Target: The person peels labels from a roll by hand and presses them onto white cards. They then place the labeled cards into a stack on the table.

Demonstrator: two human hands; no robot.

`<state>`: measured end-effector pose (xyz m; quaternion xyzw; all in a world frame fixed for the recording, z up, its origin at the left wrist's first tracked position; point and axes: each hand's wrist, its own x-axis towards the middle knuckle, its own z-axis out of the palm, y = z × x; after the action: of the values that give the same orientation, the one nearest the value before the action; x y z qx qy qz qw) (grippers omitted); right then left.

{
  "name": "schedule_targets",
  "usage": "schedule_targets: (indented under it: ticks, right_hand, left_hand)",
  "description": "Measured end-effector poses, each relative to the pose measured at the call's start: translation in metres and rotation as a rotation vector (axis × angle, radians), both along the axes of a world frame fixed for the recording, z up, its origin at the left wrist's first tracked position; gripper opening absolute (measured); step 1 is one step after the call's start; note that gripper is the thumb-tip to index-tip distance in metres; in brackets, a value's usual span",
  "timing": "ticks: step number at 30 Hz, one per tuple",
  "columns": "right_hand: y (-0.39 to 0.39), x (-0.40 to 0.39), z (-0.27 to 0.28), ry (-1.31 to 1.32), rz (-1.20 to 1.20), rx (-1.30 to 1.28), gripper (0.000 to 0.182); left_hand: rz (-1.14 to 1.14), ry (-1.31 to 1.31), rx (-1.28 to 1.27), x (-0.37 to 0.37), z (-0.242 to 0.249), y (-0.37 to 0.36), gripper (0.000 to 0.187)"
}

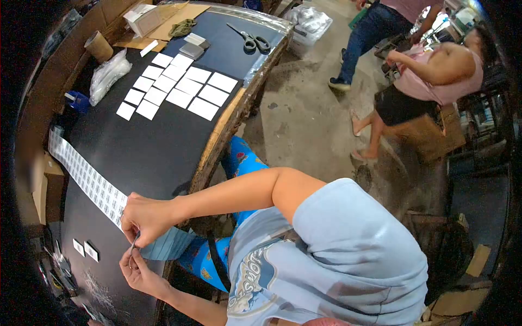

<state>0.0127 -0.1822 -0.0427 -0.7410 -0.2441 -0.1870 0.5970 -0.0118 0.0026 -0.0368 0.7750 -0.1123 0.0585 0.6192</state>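
Observation:
My right hand point(145, 216) is closed, its fingertips pinching a small thin dark piece point(135, 239) whose kind I cannot make out. Just below, my left hand point(140, 274) has its fingers pinched at the lower end of that piece. A long strip of printed labels point(89, 176) lies across the black table and passes beneath my right hand. A pale blue sheet or strip point(168, 244) hangs by the table edge beyond my hands. Two small white-and-dark pieces point(91, 251) lie left of my left hand.
White cards point(176, 98) lie in rows on the black table point(147, 144). Scissors point(249, 41), a plastic bag point(110, 73), a cardboard tube point(98, 46) and a white box point(142, 20) lie around them. One person sits point(435, 70) and another stands point(370, 32) across the floor.

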Motion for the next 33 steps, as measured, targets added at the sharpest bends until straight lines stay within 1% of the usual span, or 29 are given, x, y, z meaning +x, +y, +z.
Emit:
schedule_targets:
  ticks: [2, 4, 5, 7, 8, 10, 11, 12, 13, 14, 15, 16, 17, 18, 19, 22, 24, 29, 31, 33]
  right_hand:
    - [0.000, -0.001, -0.001, 0.015, -0.004, 0.020, 0.023]
    - [0.000, -0.003, 0.000, 0.117, 0.043, 0.097, 0.023]
    - [-0.001, -0.004, 0.001, 0.117, 0.043, 0.097, 0.023]
    - [-0.001, -0.007, 0.001, 0.117, 0.067, 0.116, 0.012]
    - [-0.001, -0.009, -0.002, 0.117, 0.082, 0.127, 0.012]
    - [-0.001, -0.004, -0.009, 0.038, 0.039, 0.134, 0.014]
    - [-0.006, -0.008, -0.003, 0.104, 0.044, 0.093, 0.016]
    - [-0.009, -0.008, -0.002, 0.049, 0.023, 0.093, 0.019]
    - [-0.011, -0.008, -0.002, 0.130, 0.043, 0.029, 0.019]
    - [-0.014, -0.011, 0.008, 0.082, 0.032, -0.037, 0.019]
    - [-0.017, -0.012, 0.014, 0.145, 0.071, -0.042, 0.016]
    - [-0.017, -0.011, 0.017, 0.152, 0.095, -0.036, 0.014]
    - [-0.017, -0.012, 0.016, 0.192, 0.087, -0.073, 0.012]
    - [-0.016, -0.014, 0.026, 0.287, 0.124, -0.029, 0.010]
    - [-0.012, -0.013, 0.024, 0.243, 0.093, 0.018, 0.011]
    - [-0.009, -0.015, 0.023, 0.286, 0.076, 0.032, 0.011]
    - [-0.010, -0.016, 0.025, 0.185, 0.007, -0.129, 0.009]
    - [-0.012, -0.020, 0.034, 0.141, -0.003, -0.194, 0.009]
    - [-0.011, -0.022, 0.036, 0.118, -0.011, -0.219, 0.009]
    - [-0.011, -0.026, 0.036, 0.063, -0.061, -0.252, 0.011]
  left_hand:
    - [-0.015, -0.010, 0.006, 0.000, 0.001, 0.000, 0.010]
    - [-0.007, 0.001, 0.024, -0.001, 0.001, 0.000, 0.011]
    - [0.001, 0.010, 0.041, -0.001, 0.000, 0.000, 0.012]
    - [0.011, 0.005, 0.027, 0.002, -0.008, 0.002, 0.012]
    - [0.032, -0.002, 0.022, 0.002, -0.008, 0.007, 0.013]
    - [0.079, 0.030, 0.150, -0.004, 0.008, -0.006, 0.013]
    - [0.089, 0.063, 0.169, -0.006, 0.011, -0.007, 0.012]
    - [0.175, 0.098, 0.169, -0.012, 0.025, -0.020, 0.007]
    - [0.193, 0.073, 0.154, -0.011, 0.019, -0.017, 0.007]
    - [0.195, 0.064, 0.205, -0.010, 0.019, -0.015, 0.007]
    - [0.176, 0.127, 0.068, -0.013, 0.022, -0.019, 0.007]
    - [0.118, 0.110, 0.017, -0.008, 0.013, -0.015, 0.005]
    - [0.047, 0.069, -0.036, -0.009, 0.015, -0.016, 0.007]
    - [0.040, 0.055, -0.098, -0.008, 0.014, -0.017, 0.007]
    - [0.012, 0.045, -0.168, -0.007, 0.012, -0.018, 0.007]
    - [0.008, 0.089, -0.179, -0.008, 0.012, -0.017, 0.006]
    - [0.000, 0.061, -0.181, -0.007, 0.011, -0.017, 0.006]
    - [-0.012, 0.038, -0.188, -0.007, 0.007, -0.017, 0.007]
    - [0.019, 0.019, -0.169, -0.007, 0.009, -0.020, 0.007]
    - [0.028, 0.009, -0.133, -0.007, 0.010, -0.020, 0.007]
